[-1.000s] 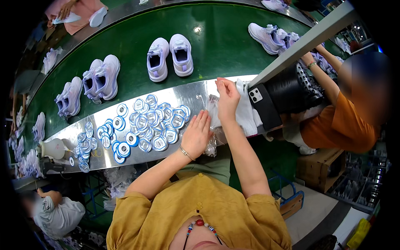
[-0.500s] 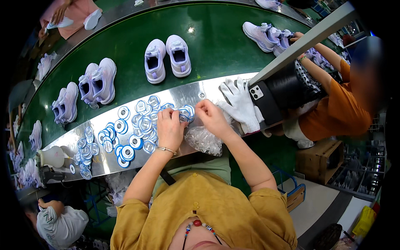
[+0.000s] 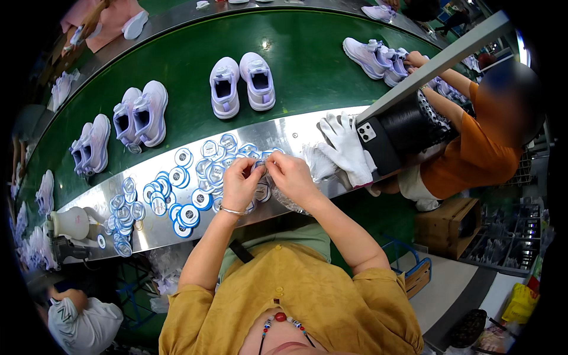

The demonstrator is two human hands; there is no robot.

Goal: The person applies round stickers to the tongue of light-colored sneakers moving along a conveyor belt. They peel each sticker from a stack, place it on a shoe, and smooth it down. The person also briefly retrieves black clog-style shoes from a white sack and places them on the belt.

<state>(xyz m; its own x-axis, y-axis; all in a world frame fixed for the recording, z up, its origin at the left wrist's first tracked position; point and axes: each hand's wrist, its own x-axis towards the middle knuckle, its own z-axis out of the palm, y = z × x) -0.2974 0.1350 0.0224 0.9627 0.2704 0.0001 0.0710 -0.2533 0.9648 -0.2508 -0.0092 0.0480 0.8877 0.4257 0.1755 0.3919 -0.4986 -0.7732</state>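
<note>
My left hand (image 3: 238, 186) and my right hand (image 3: 293, 177) meet over the metal ledge, fingertips pinched together. Between them is a small round blue-rimmed tag (image 3: 260, 163), mostly covered by the fingers. Both thumbs and forefingers press at its edges. More round white-and-blue tags (image 3: 215, 173) lie heaped just left of and under my left hand, in clear wrapping. A crumpled clear plastic bag (image 3: 288, 201) sits beneath my right wrist, partly hidden by it.
White gloves (image 3: 348, 151) and a black phone (image 3: 381, 151) lie to the right, near a grey slanted bar (image 3: 432, 65). Pairs of pale lilac sneakers (image 3: 258, 83) stand on the green belt (image 3: 307, 59). A co-worker in orange (image 3: 482, 136) handles shoes at the right.
My right hand has moved left and in, closing the gap to my left hand. Their fingertips now meet at the tag. The whole view has shifted slightly.
</note>
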